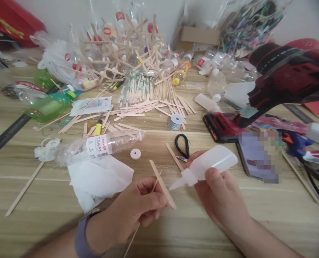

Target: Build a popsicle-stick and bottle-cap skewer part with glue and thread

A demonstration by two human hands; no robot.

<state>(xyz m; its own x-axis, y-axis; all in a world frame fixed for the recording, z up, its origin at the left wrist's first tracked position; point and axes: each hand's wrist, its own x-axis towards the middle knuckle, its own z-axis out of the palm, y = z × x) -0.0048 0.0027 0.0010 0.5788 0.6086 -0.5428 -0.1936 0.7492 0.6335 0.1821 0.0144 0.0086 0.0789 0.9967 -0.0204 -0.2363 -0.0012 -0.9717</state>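
My left hand pinches a flat wooden craft stick together with a thin bamboo skewer, which crosses behind the stick and runs down toward me. In my right hand lies a white squeeze glue bottle, tilted so that its pointed nozzle is close to the craft stick. Whether the tip touches the wood, I cannot tell. Just beyond my right fingers are black-handled scissors, and another craft stick lies beside them.
A clear plastic bottle lies at left behind white tissue. A red power drill and a phone are at right. A wire spool, loose sticks, skewers and several plastic bottles fill the back.
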